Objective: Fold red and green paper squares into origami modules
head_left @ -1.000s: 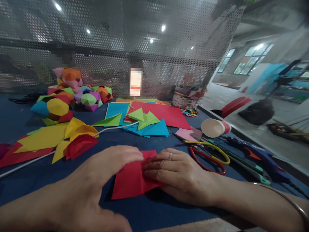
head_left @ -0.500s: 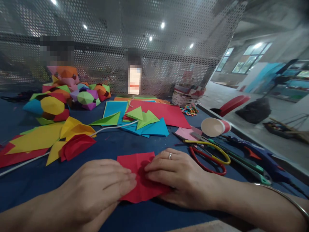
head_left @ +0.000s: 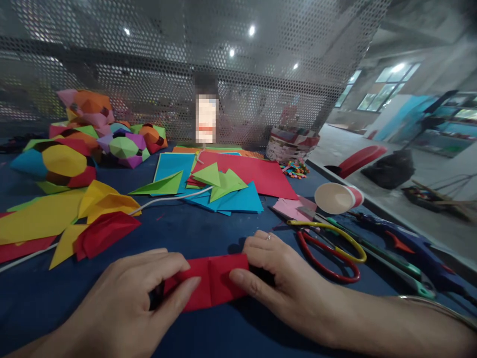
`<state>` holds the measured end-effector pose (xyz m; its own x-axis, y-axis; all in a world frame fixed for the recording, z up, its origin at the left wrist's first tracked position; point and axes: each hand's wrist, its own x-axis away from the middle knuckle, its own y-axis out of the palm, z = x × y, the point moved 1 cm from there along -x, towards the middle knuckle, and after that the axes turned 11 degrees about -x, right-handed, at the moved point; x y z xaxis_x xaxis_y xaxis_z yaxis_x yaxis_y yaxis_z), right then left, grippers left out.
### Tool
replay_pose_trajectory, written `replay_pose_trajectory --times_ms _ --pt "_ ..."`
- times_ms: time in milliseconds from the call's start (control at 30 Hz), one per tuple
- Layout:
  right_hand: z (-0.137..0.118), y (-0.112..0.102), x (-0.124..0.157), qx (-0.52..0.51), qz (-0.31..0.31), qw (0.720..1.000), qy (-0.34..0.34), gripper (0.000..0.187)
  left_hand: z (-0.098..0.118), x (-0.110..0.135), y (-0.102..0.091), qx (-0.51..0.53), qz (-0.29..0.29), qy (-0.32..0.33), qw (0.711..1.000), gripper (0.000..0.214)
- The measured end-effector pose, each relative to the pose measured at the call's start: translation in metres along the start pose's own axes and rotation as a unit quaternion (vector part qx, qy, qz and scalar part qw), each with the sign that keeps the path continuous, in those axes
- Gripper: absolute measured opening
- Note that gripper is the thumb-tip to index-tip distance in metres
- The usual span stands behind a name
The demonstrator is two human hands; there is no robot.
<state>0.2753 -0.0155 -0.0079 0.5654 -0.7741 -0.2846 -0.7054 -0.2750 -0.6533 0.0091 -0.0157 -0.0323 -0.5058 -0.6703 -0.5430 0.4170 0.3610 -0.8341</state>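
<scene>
A piece of red paper (head_left: 212, 281), folded over into a strip with a crease down its middle, is between my hands at the front of the blue table. My left hand (head_left: 145, 288) pinches its left end between thumb and fingers. Its right end is in my right hand (head_left: 272, 273), thumb on the near face and fingers curled behind the far edge. Beyond my right hand lie scissors (head_left: 328, 248) with one yellow and one red handle. Folded red paper pieces (head_left: 106, 233) and yellow paper (head_left: 40, 211) rest beyond my left hand.
Coloured paper balls (head_left: 67, 161) are piled at the back left. Red sheets (head_left: 246, 171), blue sheets (head_left: 238, 199) and green folded pieces (head_left: 227, 184) lie mid-table, crossed by a white cord (head_left: 164, 199). On the right are a paper cup (head_left: 337, 198), a glue gun (head_left: 402, 243) and a woven basket (head_left: 290, 144).
The red paper, flat and roughly square before, is now folded into a narrower strip. My hands have gone from pressing on it to gripping its two ends.
</scene>
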Motion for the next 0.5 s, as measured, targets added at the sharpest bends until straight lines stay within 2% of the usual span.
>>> replay_pose_trajectory --times_ms 233,500 --pt "0.004 0.006 0.001 0.035 0.022 0.999 0.034 0.034 0.003 -0.006 0.004 0.014 -0.015 -0.048 0.999 0.028" --pt "0.004 0.006 -0.001 0.058 0.022 0.997 0.044 0.037 0.001 0.003 0.013 -0.028 0.0 -0.049 0.998 0.025"
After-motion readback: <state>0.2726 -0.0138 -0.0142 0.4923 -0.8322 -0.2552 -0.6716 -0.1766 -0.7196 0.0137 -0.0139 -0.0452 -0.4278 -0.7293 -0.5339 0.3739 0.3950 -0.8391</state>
